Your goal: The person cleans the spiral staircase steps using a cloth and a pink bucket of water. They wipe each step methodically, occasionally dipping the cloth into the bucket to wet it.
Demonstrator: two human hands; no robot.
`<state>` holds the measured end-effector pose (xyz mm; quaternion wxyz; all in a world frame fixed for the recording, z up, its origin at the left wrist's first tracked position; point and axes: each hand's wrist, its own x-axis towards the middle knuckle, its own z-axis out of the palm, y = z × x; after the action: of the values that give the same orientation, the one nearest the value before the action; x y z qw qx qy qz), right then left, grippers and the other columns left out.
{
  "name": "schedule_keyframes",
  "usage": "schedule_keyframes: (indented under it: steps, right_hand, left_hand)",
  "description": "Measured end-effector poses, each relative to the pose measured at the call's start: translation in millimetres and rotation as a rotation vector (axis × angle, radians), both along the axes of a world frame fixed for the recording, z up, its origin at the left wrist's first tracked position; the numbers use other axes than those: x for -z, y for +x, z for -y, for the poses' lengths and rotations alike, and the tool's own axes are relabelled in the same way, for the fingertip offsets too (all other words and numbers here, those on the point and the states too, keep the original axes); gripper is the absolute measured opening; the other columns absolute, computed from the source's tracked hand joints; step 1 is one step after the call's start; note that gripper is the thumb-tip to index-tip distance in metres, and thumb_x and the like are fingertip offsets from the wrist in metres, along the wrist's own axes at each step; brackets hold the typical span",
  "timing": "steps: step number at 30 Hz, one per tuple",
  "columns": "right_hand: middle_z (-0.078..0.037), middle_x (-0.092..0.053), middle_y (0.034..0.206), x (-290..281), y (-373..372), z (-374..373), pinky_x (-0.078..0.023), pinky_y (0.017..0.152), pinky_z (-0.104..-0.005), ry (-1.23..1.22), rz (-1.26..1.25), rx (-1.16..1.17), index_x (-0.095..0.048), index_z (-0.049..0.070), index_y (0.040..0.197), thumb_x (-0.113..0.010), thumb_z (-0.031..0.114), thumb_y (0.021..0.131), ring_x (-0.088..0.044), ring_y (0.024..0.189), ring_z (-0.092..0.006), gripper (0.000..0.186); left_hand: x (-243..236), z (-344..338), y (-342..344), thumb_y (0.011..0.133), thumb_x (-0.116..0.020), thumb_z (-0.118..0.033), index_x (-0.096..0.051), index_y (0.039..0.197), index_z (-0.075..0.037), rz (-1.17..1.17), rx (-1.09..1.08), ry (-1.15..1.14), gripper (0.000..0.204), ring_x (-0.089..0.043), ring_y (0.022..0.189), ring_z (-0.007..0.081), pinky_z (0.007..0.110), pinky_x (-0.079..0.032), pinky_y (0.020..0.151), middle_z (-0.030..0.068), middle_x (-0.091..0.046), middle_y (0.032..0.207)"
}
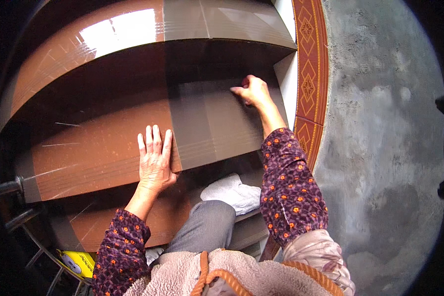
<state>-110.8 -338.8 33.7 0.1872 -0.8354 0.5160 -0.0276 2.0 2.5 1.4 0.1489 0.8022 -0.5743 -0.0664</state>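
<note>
My left hand (155, 160) lies flat, fingers stretched out, on the brown tiled part of a stair step (98, 143), close to its front edge. My right hand (254, 91) is over the dark grey tiled part (217, 126) of the same step, near the wall side. Its fingers are curled in and pressed together; whether anything small is between them is hidden. A crumpled white cloth (234, 192) rests on the step below, between my knee and my right sleeve.
Another glossy step (227, 19) rises above. Patterned red-brown border tiles (308, 74) and a rough grey wall (380, 148) run along the right. Metal railing bars (22, 219) stand at the left edge, with a yellow printed package (81, 263) at the lower left.
</note>
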Motion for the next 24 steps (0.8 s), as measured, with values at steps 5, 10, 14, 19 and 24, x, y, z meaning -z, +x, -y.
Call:
schedule_keyframes:
  steps: [5,10,14,19,24]
  right_hand:
    - [-0.026,-0.067,0.105,13,19,-14,-0.052,0.090,-0.0441,-0.143,0.055,-0.188,-0.065,-0.003,0.101,-0.074,0.032,0.076,-0.064,0.102,-0.0402,0.044]
    - [-0.021,-0.068,0.111,19,16,-11,-0.053,0.088,-0.0411,0.119,0.186,0.011,-0.066,0.002,0.112,-0.072,0.019,0.077,-0.067,0.105,-0.0325,0.039]
    - [-0.022,-0.067,0.110,24,10,-3,-0.052,0.089,-0.0432,-0.129,0.037,-0.168,-0.065,0.002,0.108,-0.065,0.011,0.079,-0.065,0.105,-0.0359,0.030]
    - [-0.023,-0.063,0.112,34,11,-10,-0.052,0.091,-0.0476,-0.187,0.107,-0.119,-0.064,0.006,0.106,-0.056,0.002,0.076,-0.062,0.108,-0.0425,0.031]
    - [-0.018,-0.065,0.099,26,-20,-32,-0.053,0.084,-0.0450,-0.377,0.250,-0.359,-0.065,0.007,0.103,-0.058,0.004,0.081,-0.064,0.096,-0.0366,0.023]
  left_hand:
    - [1,1,0,0.050,-0.084,-0.029,-0.033,0.150,-0.001,0.027,-0.003,-0.053,0.115,-0.018,0.147,0.0450,0.058,-0.010,0.120,0.0287,-0.024,0.155]
    - [0,0,0,0.051,-0.083,-0.030,-0.033,0.150,-0.001,0.023,0.001,-0.005,0.114,-0.018,0.146,0.0452,0.058,-0.010,0.120,0.0289,-0.024,0.155]
    - [0,0,-1,0.052,-0.082,-0.030,-0.033,0.150,-0.001,0.038,0.004,-0.005,0.114,-0.018,0.146,0.0455,0.058,-0.010,0.120,0.0293,-0.024,0.154]
    - [-1,0,1,0.052,-0.082,-0.028,-0.032,0.150,-0.001,0.016,0.005,-0.012,0.113,-0.018,0.146,0.0456,0.058,-0.010,0.120,0.0295,-0.025,0.154]
    - [-4,0,1,0.049,-0.080,-0.018,-0.031,0.150,-0.001,-0.016,0.004,-0.008,0.113,-0.017,0.147,0.0447,0.057,-0.009,0.121,0.0286,-0.024,0.155]
